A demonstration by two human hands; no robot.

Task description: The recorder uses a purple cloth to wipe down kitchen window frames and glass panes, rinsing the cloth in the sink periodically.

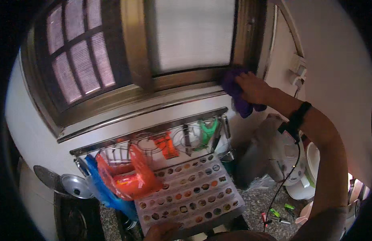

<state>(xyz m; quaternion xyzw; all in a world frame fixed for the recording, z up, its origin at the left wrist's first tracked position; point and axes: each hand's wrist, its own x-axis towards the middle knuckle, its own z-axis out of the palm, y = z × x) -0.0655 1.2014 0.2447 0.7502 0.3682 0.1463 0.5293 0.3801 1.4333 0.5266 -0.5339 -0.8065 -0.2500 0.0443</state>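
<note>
My right hand (254, 88) is stretched far forward and grips a bunched purple cloth (247, 110). It presses the cloth against the lower right corner of the brown window frame (186, 79). A black strap with a cable circles my right wrist. At the bottom edge, my left hand (162, 231) is partly cut off and lies at the near edge of a board or sheet (174, 212) printed with rows of small food pictures. Whether its fingers grip that edge cannot be told.
Below the sill, a metal rack (149, 132) holds utensils, an orange plastic bag (143, 177) and a blue bag (110, 192). Pot lids (76, 185) hang left, above a stove (73, 221). A pale rounded appliance (282, 159) and lighters (275, 213) occupy the speckled counter (255, 200); wall plugs (297, 79) are at right.
</note>
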